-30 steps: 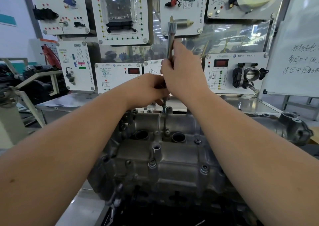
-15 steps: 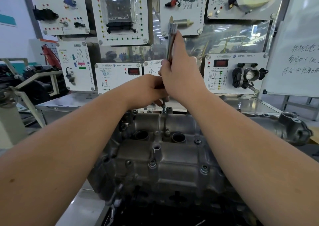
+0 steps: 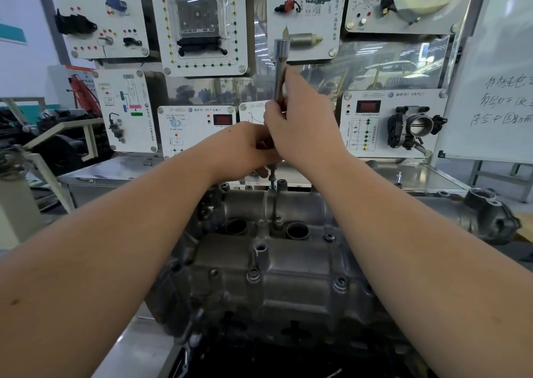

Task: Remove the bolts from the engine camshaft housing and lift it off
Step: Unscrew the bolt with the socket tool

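Both hands [image 3: 288,135] grip the extension bar [image 3: 279,71] at centre; the housing [image 3: 288,262] looks heavy, rigid, best lifted by its ends.

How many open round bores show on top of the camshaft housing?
2. One bore sits left of centre; the other bore is right of it, both on the camshaft housing. The arms may hide more.

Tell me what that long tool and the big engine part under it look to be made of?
Long tool: apparently polished steel, given its bright, mirror-like sheen. Camshaft housing: probably cast aluminium, dull grey with a rough, grainy surface and rounded cast shapes, though the exact alloy can't be told.
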`<state>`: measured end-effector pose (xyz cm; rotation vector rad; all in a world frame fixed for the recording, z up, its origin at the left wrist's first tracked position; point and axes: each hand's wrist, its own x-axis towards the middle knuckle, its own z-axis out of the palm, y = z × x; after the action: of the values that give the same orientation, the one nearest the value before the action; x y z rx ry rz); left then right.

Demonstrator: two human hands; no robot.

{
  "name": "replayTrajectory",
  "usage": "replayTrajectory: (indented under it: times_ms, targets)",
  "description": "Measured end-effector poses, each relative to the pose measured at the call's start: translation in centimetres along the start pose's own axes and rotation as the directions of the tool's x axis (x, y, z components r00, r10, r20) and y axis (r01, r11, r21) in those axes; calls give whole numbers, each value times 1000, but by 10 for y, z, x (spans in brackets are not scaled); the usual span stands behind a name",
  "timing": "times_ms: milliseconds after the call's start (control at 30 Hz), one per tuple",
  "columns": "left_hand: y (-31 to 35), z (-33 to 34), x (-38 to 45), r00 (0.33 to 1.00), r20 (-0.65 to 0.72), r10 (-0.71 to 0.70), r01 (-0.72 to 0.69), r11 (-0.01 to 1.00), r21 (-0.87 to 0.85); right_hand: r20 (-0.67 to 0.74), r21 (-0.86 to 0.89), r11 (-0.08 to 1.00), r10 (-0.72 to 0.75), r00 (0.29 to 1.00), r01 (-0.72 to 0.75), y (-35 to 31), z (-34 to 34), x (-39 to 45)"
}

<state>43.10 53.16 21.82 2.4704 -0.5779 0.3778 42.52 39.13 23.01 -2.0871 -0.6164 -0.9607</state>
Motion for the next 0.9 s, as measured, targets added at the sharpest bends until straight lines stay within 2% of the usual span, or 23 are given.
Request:
replayTrajectory:
  times_ms: [133, 267, 500, 667, 800, 900]
  targets:
    - [-2, 1, 1, 1000, -29, 11, -10, 1000, 12, -11, 27, 1000, 6, 1000, -5, -1, 0, 0]
    - [2, -1, -1, 1000, -3, -1, 1, 1000, -24, -21, 23, 999, 33, 999, -32, 3, 1, 3]
    - [2, 1, -1, 1000, -14, 21, -21, 999, 47, -16, 41, 999, 3, 1000, -2, 1, 0, 0]
    - [1, 1, 0, 1000, 5, -3, 3, 1000, -3, -18, 45, 998, 38, 999, -37, 4, 1, 3]
    - [2, 0, -1, 1000, 5, -3, 3, 1000, 9, -6, 24, 1000, 6, 1000, -6, 2, 2, 2]
    - [2, 1, 0, 1000, 10, -11, 11, 1000, 19, -17, 69, 998, -2, 1000, 3, 1, 0, -1]
